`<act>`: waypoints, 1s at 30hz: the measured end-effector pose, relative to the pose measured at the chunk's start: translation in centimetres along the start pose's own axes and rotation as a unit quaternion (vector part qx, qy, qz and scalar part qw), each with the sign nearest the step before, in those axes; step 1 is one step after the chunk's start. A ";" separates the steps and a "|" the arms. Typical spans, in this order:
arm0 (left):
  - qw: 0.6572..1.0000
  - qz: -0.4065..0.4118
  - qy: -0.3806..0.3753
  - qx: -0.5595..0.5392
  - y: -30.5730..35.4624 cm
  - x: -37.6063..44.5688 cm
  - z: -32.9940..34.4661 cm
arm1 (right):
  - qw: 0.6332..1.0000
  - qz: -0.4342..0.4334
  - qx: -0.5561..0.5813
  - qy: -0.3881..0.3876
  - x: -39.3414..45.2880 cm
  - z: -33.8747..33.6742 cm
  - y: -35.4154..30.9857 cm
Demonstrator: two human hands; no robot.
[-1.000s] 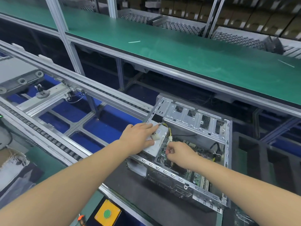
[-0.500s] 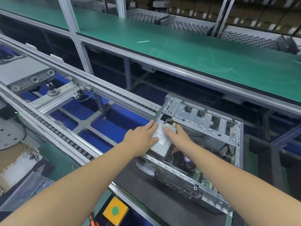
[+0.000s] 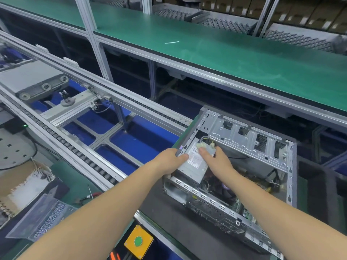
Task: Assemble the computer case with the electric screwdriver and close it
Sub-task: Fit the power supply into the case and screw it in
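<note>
The open computer case (image 3: 242, 166) lies on its side on a dark mat at the near edge of the bench (image 3: 216, 53), its side panel off and the boards and wiring exposed. Both hands are on the power supply (image 3: 195, 162), the grey labelled box sitting at the case's left end, slightly tilted and apparently not yet fully seated. The left hand (image 3: 167, 162) reaches over the case's left wall with its fingers lying fairly straight across the supply's top, pressing rather than wrapping it. The right hand (image 3: 218, 163) rests on the supply's right side, fingers extended toward the white connector (image 3: 201, 146) and the bundle of coloured wires at the far corner of the box; whether a fingertip actually pinches that connector is hard to tell at this angle. So neither grip looks clenched: both are flat, guiding contacts. The step in hand seems to be settling the power supply into its bay, ahead of any screwing. The next move likely calls for pushing the box flush against the case's rear wall with the wires tucked clear, then fetching the electric screwdriver, which is not clearly in view here. A yellow box with a green button (image 3: 138, 241) sits at the bench's near edge.
</note>
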State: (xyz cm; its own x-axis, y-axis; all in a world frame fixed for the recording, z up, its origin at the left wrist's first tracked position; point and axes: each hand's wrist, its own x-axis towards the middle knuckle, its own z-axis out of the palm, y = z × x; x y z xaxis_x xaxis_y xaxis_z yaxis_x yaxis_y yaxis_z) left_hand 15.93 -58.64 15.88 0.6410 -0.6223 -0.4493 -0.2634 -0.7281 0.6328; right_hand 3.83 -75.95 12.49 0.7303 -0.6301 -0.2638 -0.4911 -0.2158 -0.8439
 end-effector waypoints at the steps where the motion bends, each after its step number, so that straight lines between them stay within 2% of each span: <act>1: 1.000 -0.001 0.002 0.013 0.1 0.1 0.1 | 1.000 0.001 -0.002 0.006 0.1 0.1 0.2; 7: 0.998 -0.026 -0.013 0.056 1.7 0.4 0.1 | 0.999 0.029 -0.023 -0.016 1.0 -0.1 -0.9; 13: 0.994 -0.061 -0.069 0.065 2.0 -1.3 -0.3 | 0.997 0.047 -0.052 -0.025 0.1 0.7 -0.3; 16: 0.996 -0.062 -0.052 0.048 2.4 -1.7 -0.1 | 0.997 0.064 -0.046 -0.018 0.0 0.8 -0.7; 20: 0.996 -0.038 -0.041 -0.069 1.3 -2.4 0.9 | 0.995 0.095 -0.010 -0.038 -0.1 0.7 -1.1; 22: 0.998 -0.017 -0.004 -0.065 0.9 -2.3 1.5 | 0.993 0.113 0.024 0.000 0.1 1.4 -1.3; 26: 0.998 -0.001 0.039 -0.058 0.7 -2.1 2.1 | 0.996 0.087 -0.018 -0.028 0.4 2.9 -1.8; 28: 0.997 0.002 0.050 -0.050 0.3 -1.9 2.4 | 0.996 0.088 0.013 -0.004 0.6 2.8 -1.5; 30: 0.997 0.000 0.051 -0.057 0.2 -1.8 2.4 | 0.994 0.097 0.045 -0.034 0.5 2.2 -1.0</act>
State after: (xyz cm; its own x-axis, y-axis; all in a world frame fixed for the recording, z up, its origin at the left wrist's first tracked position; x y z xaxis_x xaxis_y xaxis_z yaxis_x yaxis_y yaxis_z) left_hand 12.96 -58.38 15.31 0.7131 -0.5848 -0.3868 -0.1832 -0.6880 0.7022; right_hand 5.70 -74.43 12.22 0.6577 -0.6002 -0.4551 -0.5838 -0.0244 -0.8115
